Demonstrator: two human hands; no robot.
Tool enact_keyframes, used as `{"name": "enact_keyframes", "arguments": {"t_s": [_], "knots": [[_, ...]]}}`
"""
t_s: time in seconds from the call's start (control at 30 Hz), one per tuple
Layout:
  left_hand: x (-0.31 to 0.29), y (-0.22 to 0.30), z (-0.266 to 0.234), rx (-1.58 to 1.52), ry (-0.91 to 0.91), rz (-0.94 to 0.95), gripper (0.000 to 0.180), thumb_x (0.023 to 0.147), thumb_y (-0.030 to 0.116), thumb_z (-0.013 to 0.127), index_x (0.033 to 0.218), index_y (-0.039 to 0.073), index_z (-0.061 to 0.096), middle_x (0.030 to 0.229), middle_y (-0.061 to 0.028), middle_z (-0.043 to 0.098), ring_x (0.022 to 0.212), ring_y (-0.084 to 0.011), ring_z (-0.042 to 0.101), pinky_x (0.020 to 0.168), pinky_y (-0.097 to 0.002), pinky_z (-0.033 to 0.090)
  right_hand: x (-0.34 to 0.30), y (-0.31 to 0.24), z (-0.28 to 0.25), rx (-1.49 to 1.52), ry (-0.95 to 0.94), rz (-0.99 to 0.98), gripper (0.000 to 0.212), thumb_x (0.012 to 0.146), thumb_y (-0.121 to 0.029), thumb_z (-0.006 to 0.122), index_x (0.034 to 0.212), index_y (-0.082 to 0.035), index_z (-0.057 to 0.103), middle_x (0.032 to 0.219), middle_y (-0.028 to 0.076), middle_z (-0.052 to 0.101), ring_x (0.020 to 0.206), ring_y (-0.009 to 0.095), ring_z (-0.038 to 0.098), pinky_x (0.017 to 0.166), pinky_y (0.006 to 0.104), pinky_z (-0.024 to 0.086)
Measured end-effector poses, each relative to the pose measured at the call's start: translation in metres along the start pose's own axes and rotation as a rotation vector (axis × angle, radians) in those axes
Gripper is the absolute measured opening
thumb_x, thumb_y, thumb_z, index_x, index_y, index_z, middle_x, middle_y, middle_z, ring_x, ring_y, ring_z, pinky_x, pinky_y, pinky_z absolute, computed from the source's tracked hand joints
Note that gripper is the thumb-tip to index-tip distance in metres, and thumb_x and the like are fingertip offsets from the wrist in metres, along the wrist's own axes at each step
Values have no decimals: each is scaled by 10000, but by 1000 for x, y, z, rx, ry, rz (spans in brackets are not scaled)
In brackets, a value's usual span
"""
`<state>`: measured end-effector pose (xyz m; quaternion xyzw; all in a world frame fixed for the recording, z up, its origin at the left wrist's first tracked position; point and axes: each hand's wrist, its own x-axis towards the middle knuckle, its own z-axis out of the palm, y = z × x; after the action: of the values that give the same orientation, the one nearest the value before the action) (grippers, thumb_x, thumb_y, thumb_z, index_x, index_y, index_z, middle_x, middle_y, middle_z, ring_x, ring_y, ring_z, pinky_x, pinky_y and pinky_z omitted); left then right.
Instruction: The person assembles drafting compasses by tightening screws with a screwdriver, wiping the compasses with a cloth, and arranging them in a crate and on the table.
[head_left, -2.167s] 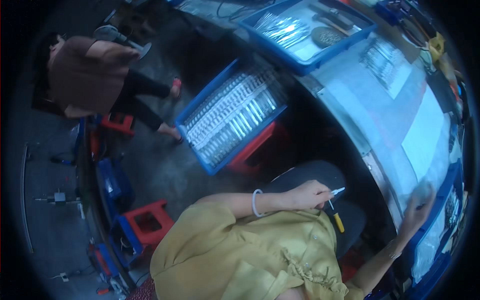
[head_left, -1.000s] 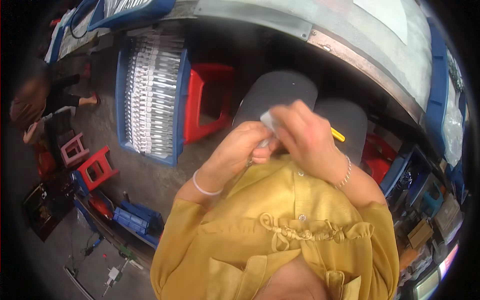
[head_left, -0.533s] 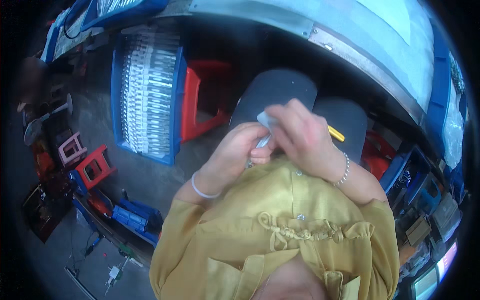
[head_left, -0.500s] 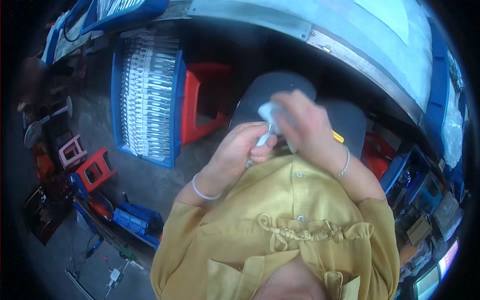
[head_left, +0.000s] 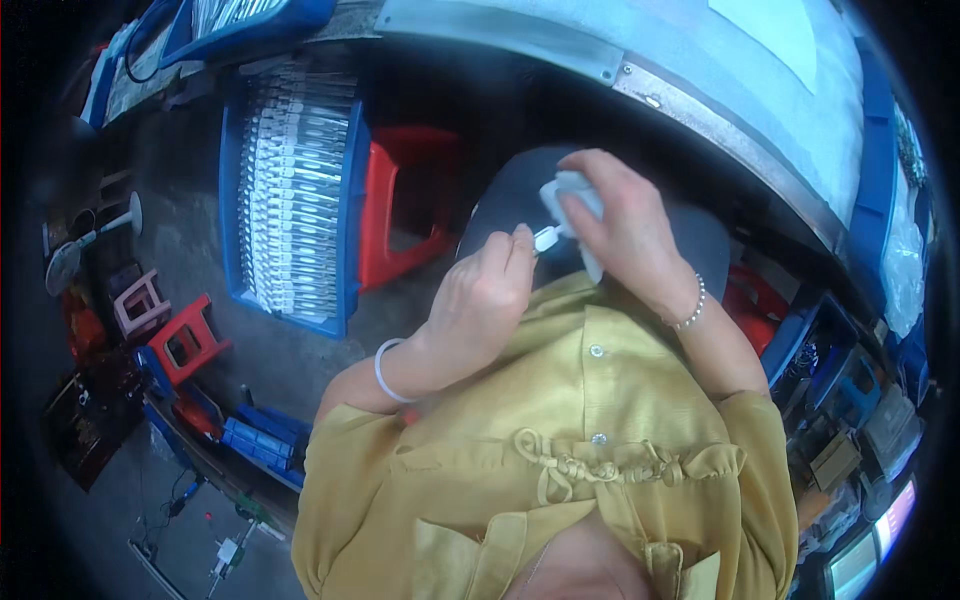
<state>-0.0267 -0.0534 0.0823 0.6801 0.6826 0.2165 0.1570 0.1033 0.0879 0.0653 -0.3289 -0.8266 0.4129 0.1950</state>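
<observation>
Above my lap, my left hand (head_left: 483,298) is closed around a slim, shiny metal piece (head_left: 545,238) with a pale, bright end, which points toward my right hand; most of it is hidden in my fingers. My right hand (head_left: 637,228) grips a folded whitish cloth (head_left: 578,188) between thumb and fingers. Part of the cloth hangs below the thumb, next to the tip of the metal piece. Whether cloth and tip touch, I cannot tell. To the left, a blue crate (head_left: 354,215) holds stacked rows of similar slim, shiny pieces (head_left: 290,200).
A red plastic stool (head_left: 378,215) stands beside the crate. Ahead is a metal-edged worktable (head_left: 700,110) with a blue bin (head_left: 876,180) at its right. More small stools (head_left: 190,340) and a white fan (head_left: 95,240) stand at the far left. Blue crates (head_left: 800,345) lie to my right.
My left hand has turned so its back faces up, with the metal piece's end now sticking out. My right hand has moved slightly up and right with the cloth, and its blur is gone.
</observation>
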Motion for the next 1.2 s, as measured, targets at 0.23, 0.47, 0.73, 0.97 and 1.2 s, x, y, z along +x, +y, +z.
{"name": "enact_keyframes", "arguments": {"t_s": [0.23, 0.47, 0.73, 0.97, 1.2], "knots": [[4, -4, -3, -38, 33, 36, 284, 711, -30, 683, 978, -48, 585, 799, -151, 520, 617, -305, 574, 523, -381, 478, -6, -10, 0, 26, 20, -75, 231, 811, -63, 638, 1036, -40, 591, 923, 151, 616, 804, 352, 639, 670, 411, 530], [4, -9, -6, -90, 38, -34, 330, 744, -47, 684, 1058, -66, 587, 819, -158, 543, 640, -313, 590, 531, -383, 485, -11, -19, -1, 6, 48, -137, 242, 802, -40, 641, 1038, -38, 590, 892, 147, 597, 764, 346, 624, 633, 394, 522], [4, -12, -6, -165, 78, -87, 279, 772, -29, 675, 1039, -53, 595, 822, -165, 553, 648, -317, 591, 528, -386, 476, -9, -10, -2, -125, 204, -194, 226, 761, -20, 668, 974, -29, 596, 798, 131, 533, 655, 280, 603, 528, 367, 492], [1, -24, -9, -1125, -385, -682, 257, 999, 159, 492, 1019, -50, 640, 709, -15, 574, 538, -50, 483, 484, -218, 389, -13, -19, -13, -125, 189, -234, 298, 722, 46, 664, 1001, -44, 611, 807, 121, 575, 658, 250, 625, 528, 352, 501], [0, -33, -12, -1702, -466, -865, 302, 992, 178, 513, 1124, -71, 620, 778, -30, 600, 542, -51, 453, 487, -199, 364, 4, -2, -22, -116, 231, -116, 269, 793, -50, 682, 1051, -50, 607, 851, 147, 602, 698, 326, 626, 590, 375, 519]]}}
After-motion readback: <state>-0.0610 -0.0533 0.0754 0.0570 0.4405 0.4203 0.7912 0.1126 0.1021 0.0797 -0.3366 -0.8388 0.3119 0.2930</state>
